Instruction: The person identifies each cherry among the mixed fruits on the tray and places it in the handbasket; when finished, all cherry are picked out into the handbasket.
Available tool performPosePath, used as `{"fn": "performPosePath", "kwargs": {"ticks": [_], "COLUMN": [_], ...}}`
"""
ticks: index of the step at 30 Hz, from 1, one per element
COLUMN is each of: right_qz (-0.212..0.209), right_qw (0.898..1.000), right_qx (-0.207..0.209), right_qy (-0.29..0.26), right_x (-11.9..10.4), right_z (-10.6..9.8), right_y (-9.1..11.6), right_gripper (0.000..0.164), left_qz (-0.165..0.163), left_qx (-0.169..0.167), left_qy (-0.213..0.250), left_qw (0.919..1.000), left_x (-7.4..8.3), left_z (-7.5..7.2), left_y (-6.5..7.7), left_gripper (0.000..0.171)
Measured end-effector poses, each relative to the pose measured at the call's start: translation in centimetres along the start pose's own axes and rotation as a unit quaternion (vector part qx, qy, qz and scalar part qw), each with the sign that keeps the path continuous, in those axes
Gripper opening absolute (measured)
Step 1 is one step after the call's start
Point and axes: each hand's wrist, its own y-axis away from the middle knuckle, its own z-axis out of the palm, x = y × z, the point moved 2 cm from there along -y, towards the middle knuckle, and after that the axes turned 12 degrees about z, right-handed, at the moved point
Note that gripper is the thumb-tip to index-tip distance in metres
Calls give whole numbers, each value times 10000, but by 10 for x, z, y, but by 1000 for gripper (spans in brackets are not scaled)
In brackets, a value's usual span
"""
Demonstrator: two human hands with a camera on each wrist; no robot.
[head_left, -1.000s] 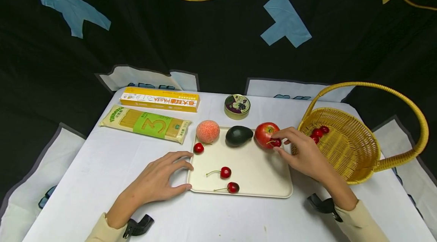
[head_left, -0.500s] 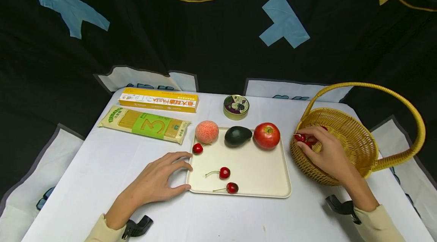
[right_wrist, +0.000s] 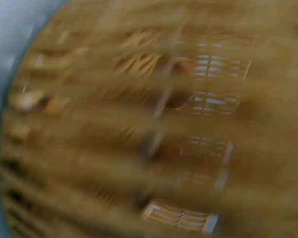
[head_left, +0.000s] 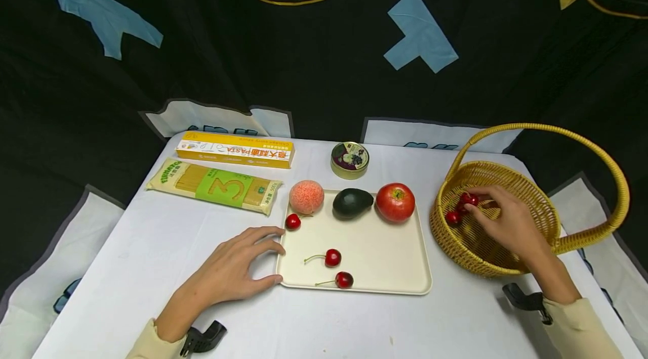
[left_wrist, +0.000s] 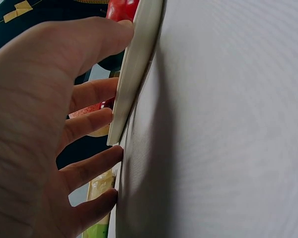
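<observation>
My right hand [head_left: 508,224] is inside the yellow wicker basket [head_left: 455,249], its thumb and fingertips pinching a red cherry [head_left: 469,199]. Another cherry [head_left: 453,218] lies just below it in the basket. On the cream tray [head_left: 385,257] lie three stemmed cherries: one at the upper left [head_left: 292,221], one lower down [head_left: 332,257] and one by the front rim [head_left: 343,279]. The fingertips of my left hand [head_left: 228,269] rest at the tray's left edge, fingers spread and loosely bent. In the left wrist view, the thumb touches the tray rim [left_wrist: 134,74].
Along the tray's back sit a rough pink-orange fruit [head_left: 306,197], an avocado [head_left: 352,203] and a red apple [head_left: 395,202]. Behind are a round tin [head_left: 350,160], a pasta box [head_left: 235,148] and a noodle pack [head_left: 215,185]. The basket's tall handle [head_left: 602,156] arches over it. The right wrist view shows blurred wicker.
My right hand has carried the cherry rightward from in front of the apple, over the basket's rim and down into the basket. The left hand has stayed at the tray's edge.
</observation>
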Motion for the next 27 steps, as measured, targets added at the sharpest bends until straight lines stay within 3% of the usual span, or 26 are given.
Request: {"fn": "performPosePath", "kwargs": {"ticks": [8, 27], "right_qz": [536, 747], "right_qw": [9978, 9935], "right_qx": [-357, -718], "right_qy": [172, 482], "right_x": [23, 43], "right_z": [0, 4], "right_y": [-3, -9], "right_gripper": [40, 38], "left_qz": [-29, -71], "left_qx": [-45, -65], "left_qy": [-17, -53], "left_qw": [10000, 9999], "left_x": [0, 0], "left_z": [0, 1], "left_y": [0, 0], "left_gripper": [40, 40]}}
